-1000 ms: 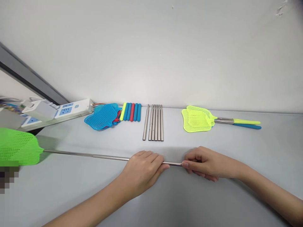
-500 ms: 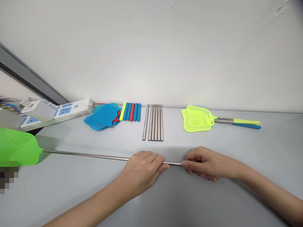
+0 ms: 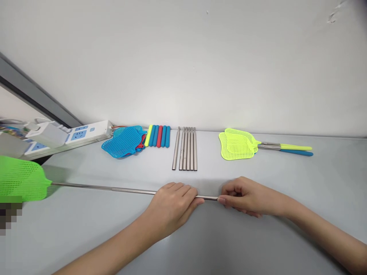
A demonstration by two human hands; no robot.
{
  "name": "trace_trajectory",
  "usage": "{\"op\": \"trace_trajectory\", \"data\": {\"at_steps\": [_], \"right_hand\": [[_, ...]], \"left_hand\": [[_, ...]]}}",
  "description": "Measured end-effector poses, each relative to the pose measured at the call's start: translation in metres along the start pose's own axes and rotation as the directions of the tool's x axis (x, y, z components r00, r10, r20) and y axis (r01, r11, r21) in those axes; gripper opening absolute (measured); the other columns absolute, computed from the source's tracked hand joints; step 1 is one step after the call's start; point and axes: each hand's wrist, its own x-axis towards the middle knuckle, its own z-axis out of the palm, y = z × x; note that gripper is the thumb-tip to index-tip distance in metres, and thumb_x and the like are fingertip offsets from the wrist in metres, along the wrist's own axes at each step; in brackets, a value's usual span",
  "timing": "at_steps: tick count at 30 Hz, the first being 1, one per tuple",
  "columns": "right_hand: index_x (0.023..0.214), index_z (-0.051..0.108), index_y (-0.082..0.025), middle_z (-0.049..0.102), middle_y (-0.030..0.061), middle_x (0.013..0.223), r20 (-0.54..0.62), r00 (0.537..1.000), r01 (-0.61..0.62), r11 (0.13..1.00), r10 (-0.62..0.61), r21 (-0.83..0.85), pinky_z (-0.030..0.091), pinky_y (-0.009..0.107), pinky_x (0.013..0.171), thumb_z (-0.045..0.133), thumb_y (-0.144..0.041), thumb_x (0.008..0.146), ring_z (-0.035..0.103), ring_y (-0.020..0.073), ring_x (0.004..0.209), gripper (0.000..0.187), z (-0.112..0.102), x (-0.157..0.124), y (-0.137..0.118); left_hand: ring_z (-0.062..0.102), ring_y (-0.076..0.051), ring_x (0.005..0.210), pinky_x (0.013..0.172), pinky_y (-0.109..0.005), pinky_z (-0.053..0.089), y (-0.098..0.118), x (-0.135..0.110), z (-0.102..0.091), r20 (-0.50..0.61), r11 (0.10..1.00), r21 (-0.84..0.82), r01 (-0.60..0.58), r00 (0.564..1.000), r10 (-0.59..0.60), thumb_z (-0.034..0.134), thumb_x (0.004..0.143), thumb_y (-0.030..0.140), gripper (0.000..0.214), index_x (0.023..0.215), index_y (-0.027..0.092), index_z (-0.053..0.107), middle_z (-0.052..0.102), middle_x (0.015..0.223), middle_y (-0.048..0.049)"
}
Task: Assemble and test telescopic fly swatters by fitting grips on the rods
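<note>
A long metal rod [image 3: 114, 189] lies across the front of the table, with a green fly swatter head [image 3: 24, 177] on its left end. My left hand [image 3: 174, 202] is closed over this rod right of its middle, knuckles up. At the right end, my right hand [image 3: 246, 196] pinches the rod's tip between thumb and fingers; its other fingers are curled and partly hidden. A short bare stretch of rod shows between my hands. Just behind them lies a row of several short steel tubes [image 3: 188, 149], one a little apart on the left.
Blue swatter heads [image 3: 122, 142] lie stacked, red ones beneath, beside several coloured handle grips [image 3: 157, 136]. Yellow fly swatters [image 3: 237, 144] with yellow and blue handles rest at back right. A white power strip [image 3: 88, 131] with plugs stands left, along the wall [image 3: 195, 65].
Almost nothing differs. Both hands keep their hold on the rod, and the view has shifted very slightly.
</note>
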Motion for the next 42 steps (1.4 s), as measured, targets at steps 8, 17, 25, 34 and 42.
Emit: {"op": "trace_trajectory", "data": {"at_steps": [8, 17, 25, 34, 42], "right_hand": [[0.067, 0.048, -0.018, 0.036, -0.0059, 0.050, -0.023, 1.000, 0.000, 1.000, 0.000, -0.010, 0.024, 0.014, 0.031, 0.049, -0.044, 0.079, 0.034, 0.0060, 0.040, 0.029, 0.000, -0.001, -0.007], [0.064, 0.049, -0.017, 0.035, -0.0060, 0.052, -0.043, 0.998, 0.048, 0.996, -0.051, -0.069, 0.021, 0.017, 0.038, 0.049, -0.041, 0.080, 0.029, 0.0060, 0.046, 0.028, -0.001, -0.002, -0.010], [0.068, 0.051, -0.017, 0.036, -0.0057, 0.054, -0.027, 0.998, 0.052, 0.996, -0.055, -0.078, 0.021, 0.018, 0.040, 0.047, -0.042, 0.081, 0.029, 0.0068, 0.048, 0.028, -0.003, -0.002, -0.009], [0.068, 0.052, -0.016, 0.037, -0.0058, 0.051, 0.000, 0.997, 0.072, 0.997, -0.072, -0.018, 0.025, 0.015, 0.036, 0.045, -0.047, 0.081, 0.034, 0.0054, 0.043, 0.034, -0.006, -0.002, -0.009], [0.072, 0.055, -0.015, 0.039, -0.0055, 0.052, 0.014, 0.992, 0.125, 0.991, -0.126, 0.052, 0.030, 0.014, 0.035, 0.047, -0.039, 0.081, 0.035, 0.0050, 0.042, 0.027, -0.010, -0.005, -0.005]], "left_hand": [[0.044, -0.013, 0.052, 0.052, -0.025, 0.030, 0.002, -0.002, 0.000, -0.107, 1.000, 0.016, -0.015, 0.994, 0.016, 0.040, 0.088, 0.032, 0.026, 0.071, 0.018, 0.053, 0.054, 0.059, 0.0017], [0.041, -0.012, 0.050, 0.052, -0.026, 0.027, 0.004, -0.004, 0.003, -0.241, 0.998, 0.057, 0.000, 0.971, 0.014, 0.049, 0.084, 0.029, 0.019, 0.070, 0.017, 0.054, 0.053, 0.055, 0.0029], [0.043, -0.012, 0.051, 0.052, -0.026, 0.028, 0.004, -0.004, 0.002, -0.246, 0.999, 0.043, -0.003, 0.969, 0.014, 0.051, 0.083, 0.028, 0.015, 0.073, 0.017, 0.054, 0.054, 0.056, 0.0034], [0.049, -0.011, 0.053, 0.054, -0.025, 0.033, 0.001, -0.003, 0.000, -0.235, 0.999, -0.033, 0.010, 0.972, -0.018, 0.053, 0.082, 0.026, 0.010, 0.077, 0.018, 0.057, 0.058, 0.060, 0.0028], [0.050, -0.011, 0.051, 0.054, -0.024, 0.036, 0.000, 0.004, -0.004, -0.227, 1.000, 0.000, -0.007, 0.974, 0.007, 0.051, 0.082, 0.028, 0.015, 0.074, 0.018, 0.060, 0.059, 0.058, 0.0019]]}}
